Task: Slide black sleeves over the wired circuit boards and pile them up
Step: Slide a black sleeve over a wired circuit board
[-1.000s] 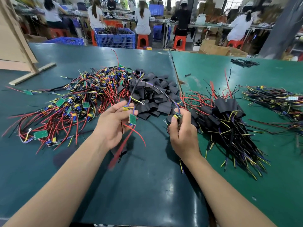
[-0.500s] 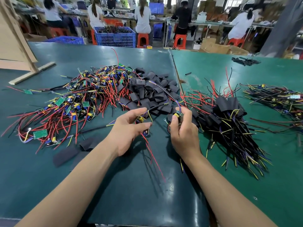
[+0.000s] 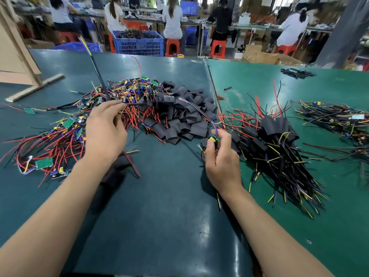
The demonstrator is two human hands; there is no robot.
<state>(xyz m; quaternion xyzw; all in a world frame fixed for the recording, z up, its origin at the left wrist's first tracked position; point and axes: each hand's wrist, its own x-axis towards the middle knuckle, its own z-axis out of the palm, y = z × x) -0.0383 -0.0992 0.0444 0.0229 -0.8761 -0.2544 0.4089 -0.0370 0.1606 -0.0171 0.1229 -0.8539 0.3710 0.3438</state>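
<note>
The right hand [image 3: 220, 156] pinches a small wired circuit board [image 3: 215, 138]; the left hand [image 3: 104, 132] pinches a black wire [image 3: 137, 103]. Between and beyond both grips lie loose black sleeves [image 3: 179, 118] on the table [image 3: 163, 206]. Sleeved boards [image 3: 279, 148] pile right of the right grip, bare boards [image 3: 50, 136] left of the left.

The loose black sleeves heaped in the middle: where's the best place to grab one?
Take a sleeve at the near edge of the black sleeve heap, pinching its flat faces from above. Those at the rim, about, lie flat and apart, free of the red wires that tangle the left side.
</note>
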